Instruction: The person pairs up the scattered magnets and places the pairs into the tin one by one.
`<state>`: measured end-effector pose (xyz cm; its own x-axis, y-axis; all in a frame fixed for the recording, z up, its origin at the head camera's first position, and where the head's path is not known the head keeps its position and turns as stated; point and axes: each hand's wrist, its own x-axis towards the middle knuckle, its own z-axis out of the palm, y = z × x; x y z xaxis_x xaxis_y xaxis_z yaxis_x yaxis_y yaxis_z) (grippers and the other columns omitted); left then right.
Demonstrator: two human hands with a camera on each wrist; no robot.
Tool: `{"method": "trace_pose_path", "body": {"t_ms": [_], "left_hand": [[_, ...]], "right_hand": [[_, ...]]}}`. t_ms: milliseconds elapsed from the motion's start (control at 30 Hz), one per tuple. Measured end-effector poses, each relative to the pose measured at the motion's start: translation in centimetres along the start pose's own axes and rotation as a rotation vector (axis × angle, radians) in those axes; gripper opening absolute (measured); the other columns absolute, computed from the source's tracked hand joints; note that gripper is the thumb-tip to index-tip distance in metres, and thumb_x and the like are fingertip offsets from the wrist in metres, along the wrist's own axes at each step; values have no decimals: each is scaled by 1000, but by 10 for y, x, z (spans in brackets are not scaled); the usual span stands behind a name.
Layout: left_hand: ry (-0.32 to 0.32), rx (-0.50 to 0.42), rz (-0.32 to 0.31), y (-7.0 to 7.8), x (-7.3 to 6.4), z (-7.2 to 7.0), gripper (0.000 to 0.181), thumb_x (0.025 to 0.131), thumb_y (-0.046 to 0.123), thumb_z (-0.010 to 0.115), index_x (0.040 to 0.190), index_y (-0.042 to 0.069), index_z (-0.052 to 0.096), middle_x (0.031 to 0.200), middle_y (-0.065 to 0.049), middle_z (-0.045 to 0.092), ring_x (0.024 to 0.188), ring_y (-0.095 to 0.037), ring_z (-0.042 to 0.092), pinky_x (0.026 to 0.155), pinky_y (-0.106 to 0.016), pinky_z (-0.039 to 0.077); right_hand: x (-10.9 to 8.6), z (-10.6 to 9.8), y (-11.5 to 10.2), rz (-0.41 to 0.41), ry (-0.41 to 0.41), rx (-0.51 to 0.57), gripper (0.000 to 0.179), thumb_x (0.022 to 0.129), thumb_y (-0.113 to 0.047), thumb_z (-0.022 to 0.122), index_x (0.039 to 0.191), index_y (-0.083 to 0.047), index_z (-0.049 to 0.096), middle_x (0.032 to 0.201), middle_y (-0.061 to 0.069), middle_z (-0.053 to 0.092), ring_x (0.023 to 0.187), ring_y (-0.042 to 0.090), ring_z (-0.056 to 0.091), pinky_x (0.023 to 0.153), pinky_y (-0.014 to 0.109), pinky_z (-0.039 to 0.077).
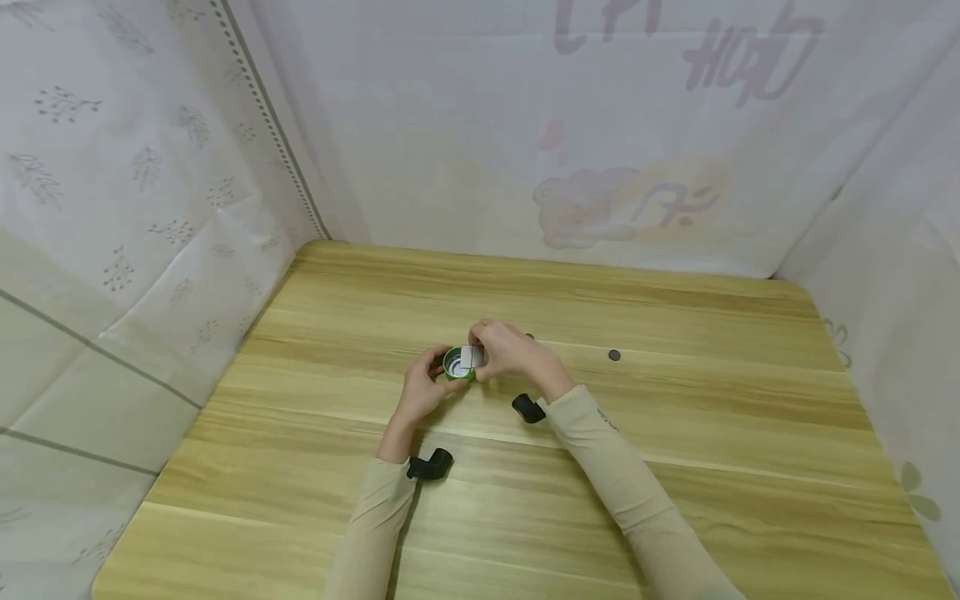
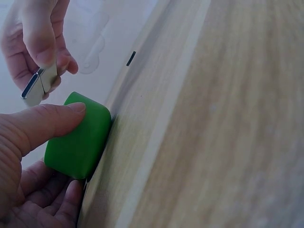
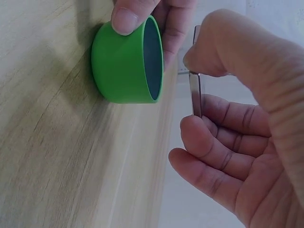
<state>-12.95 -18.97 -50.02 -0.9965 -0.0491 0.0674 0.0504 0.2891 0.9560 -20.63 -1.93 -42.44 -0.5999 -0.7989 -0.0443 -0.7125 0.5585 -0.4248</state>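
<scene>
Green cup (image 3: 118, 71): our left hand (image 1: 422, 387) grips its sides.
Silvery piece (image 3: 196, 92): our right hand (image 1: 510, 348) pinches it, perhaps two-part.
Rim (image 3: 144, 61): we should clear it, cup braced.

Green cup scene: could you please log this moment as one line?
left hand: holds green cup | right hand: pinches flat silvery piece above cup's mouth | dark disc: on table

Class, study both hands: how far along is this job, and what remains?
Done: the green cup stands upright on the table, held by the left hand.
In hand: the right hand pinches a small metallic piece just above the cup, not touching it.
Left, probably: lowering that piece into the cup; a dark disc lies apart, its role unclear.
</scene>
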Motion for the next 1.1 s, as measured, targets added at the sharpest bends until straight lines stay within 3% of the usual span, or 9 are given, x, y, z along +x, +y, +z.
{"method": "trace_pose_path", "body": {"t_ms": [533, 1100], "left_hand": [[-2, 17, 18, 0, 1, 0, 60, 71, -6, 77, 124, -9, 49, 125, -24, 51, 117, -35, 50, 99, -38, 44], [5, 73, 79, 1, -1, -2, 58, 70, -6, 78, 121, -9, 51, 120, -25, 55, 114, -37, 52, 95, -43, 46]], "right_hand": [[10, 6, -1, -2, -16, 22, 37, 70, -14, 77, 101, -2, 59, 94, 5, 58, 79, 13, 52, 66, 20, 47], [15, 12, -1, -5, -43, 29, 35, 70, -9, 79, 98, 0, 61, 92, 5, 58, 79, 14, 52, 68, 21, 47]]}}
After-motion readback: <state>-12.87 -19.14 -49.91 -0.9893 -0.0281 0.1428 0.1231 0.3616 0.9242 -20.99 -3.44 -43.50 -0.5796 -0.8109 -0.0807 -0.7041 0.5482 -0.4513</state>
